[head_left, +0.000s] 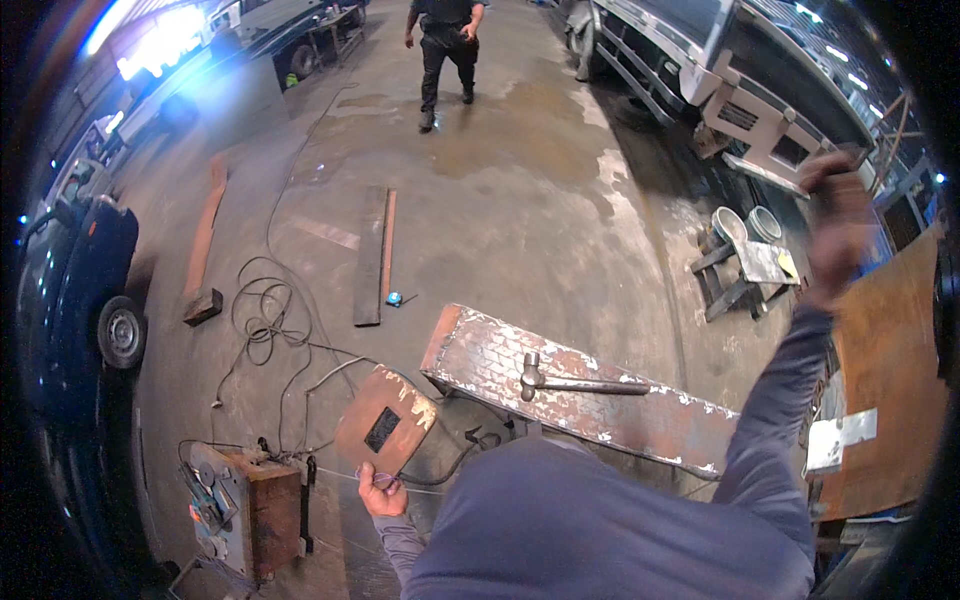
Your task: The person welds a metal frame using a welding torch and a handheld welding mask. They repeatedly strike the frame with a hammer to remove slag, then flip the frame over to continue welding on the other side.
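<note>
My left hand [383, 492] is closed at the lower edge of a brown, square hand-held welding shield [408, 405] with a dark rectangular window. A thin purplish loop shows at its fingers. My right hand [838, 240] is raised far out to the right, its fingers smeared by motion. Whether it holds anything cannot be made out. In front of my body, a long steel box piece [600, 400] with flaking white paint lies crosswise. On top of it rests a ball-peen hammer [580, 384], its handle pointing right, with neither hand touching it.
Looped cables [265, 310] lie on the floor at left, near a boxy rusty machine [262, 510]. Ahead are flat metal bars [371, 260] and a blue tape measure [394, 298]. A small stand [755, 265] with tins is at right. Another person [445, 50] walks ahead, between parked vehicles.
</note>
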Tool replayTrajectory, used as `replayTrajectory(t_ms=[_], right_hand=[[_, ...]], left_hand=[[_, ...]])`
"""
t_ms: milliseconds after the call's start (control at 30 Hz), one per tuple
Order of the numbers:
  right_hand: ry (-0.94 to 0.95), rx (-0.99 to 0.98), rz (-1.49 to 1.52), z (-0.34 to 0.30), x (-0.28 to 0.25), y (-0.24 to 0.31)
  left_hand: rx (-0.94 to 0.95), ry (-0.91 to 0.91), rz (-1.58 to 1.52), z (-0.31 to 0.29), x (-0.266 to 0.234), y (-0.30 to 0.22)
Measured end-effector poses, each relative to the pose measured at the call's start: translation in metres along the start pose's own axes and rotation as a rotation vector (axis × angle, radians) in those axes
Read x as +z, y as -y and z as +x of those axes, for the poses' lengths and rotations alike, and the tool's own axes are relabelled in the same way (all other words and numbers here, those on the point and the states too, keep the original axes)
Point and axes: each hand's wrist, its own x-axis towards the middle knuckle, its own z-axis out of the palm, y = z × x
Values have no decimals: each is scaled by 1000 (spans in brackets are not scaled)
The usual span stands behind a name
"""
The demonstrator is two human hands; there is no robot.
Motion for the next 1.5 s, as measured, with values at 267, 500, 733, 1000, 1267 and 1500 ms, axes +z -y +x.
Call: replayTrajectory(t_ms=[267,500,733,1000,1267,1500], right_hand=[[1125,457,-308,-336,170,-113],[1271,544,-372,-401,174,-132],[1312,493,-345,-399,182,-129],[1280,559,-359,-398,187,-127],[1230,542,-345,-401,188,-125],[1190,484,-346,-408,186,-129]], left_hand=[[7,7,26,-16,23,13],[70,-7,79,-17,7,11],[38,-4,82,-18,19,16],[30,-29,141,-25,46,18],[16,68,95,-17,35,21],[7,64,88,-22,39,22]])
